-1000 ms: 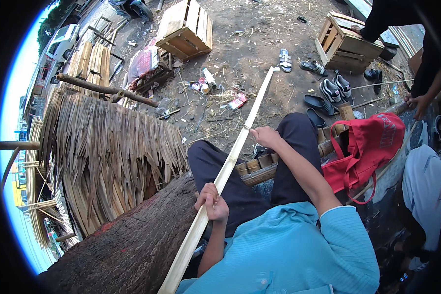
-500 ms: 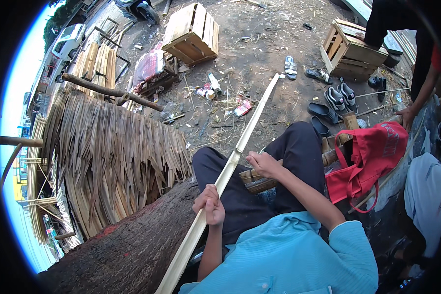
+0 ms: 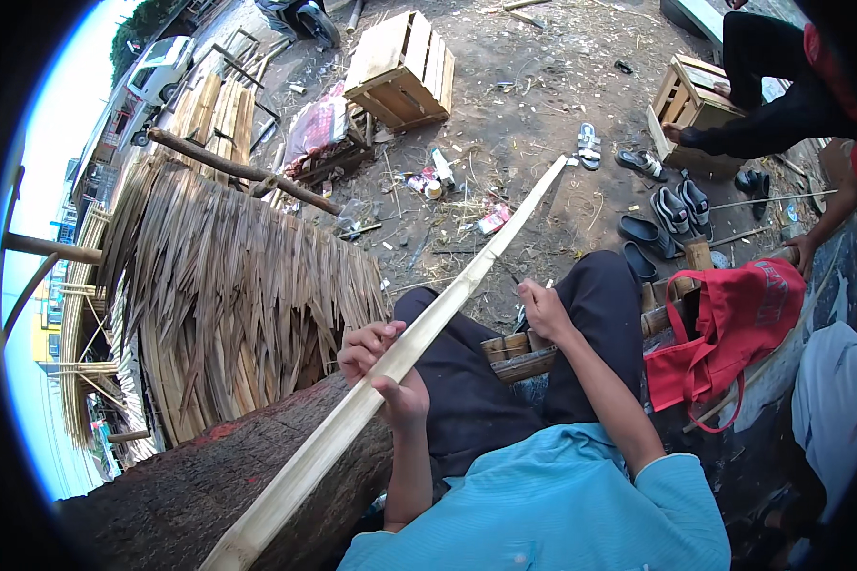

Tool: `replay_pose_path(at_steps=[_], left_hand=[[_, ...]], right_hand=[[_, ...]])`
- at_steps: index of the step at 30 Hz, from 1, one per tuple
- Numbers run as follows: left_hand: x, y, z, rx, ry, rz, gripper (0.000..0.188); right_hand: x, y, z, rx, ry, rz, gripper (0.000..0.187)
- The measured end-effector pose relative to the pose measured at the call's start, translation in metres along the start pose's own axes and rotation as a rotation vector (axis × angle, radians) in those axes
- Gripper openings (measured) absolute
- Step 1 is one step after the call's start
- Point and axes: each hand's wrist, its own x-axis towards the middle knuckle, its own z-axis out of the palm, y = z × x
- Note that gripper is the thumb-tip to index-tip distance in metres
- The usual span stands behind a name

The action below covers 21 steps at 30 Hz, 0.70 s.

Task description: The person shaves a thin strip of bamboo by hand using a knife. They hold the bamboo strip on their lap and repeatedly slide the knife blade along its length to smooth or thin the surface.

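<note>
A long pale bamboo strip (image 3: 348,414) slants from the lower left, across my lap, to a tapering far end over the dirt. A node ridge crosses it beyond my left hand. My left hand (image 3: 390,376) supports the strip loosely, thumb on the near side and bent fingers on the far side. To the right of the strip and apart from it, my right hand (image 3: 546,312) is closed above my right thigh. A thin dark tip pokes out of that fist; the kind of tool is hidden.
A dark log (image 3: 229,457) lies at my left, beside a dried-leaf thatch panel (image 3: 229,257). Wooden crates (image 3: 400,71), sandals and shoes (image 3: 671,211) are ahead. At right are a red cloth bag (image 3: 733,324) and another person's hand (image 3: 802,255) and legs.
The strip has turned to show a wider face, its near end swinging left. My left hand's grip has loosened. My right hand has moved slightly right, away from the strip.
</note>
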Motion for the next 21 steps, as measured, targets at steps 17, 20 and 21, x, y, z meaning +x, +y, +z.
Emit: replay_pose_path(at_steps=[17, 20, 21], left_hand=[[-0.014, 0.059, 0.001, -0.259, 0.203, 0.113, 0.046], [-0.017, 0.062, 0.008, -0.194, 0.369, 0.081, 0.046], [-0.016, 0.063, 0.007, -0.19, 0.373, 0.081, 0.046]], right_hand=[[-0.111, -0.178, 0.036, 0.152, -0.226, -0.474, 0.024], [-0.109, -0.177, 0.038, 0.092, -0.189, -0.504, 0.027], [-0.108, -0.172, 0.039, 0.045, -0.16, -0.498, 0.028]])
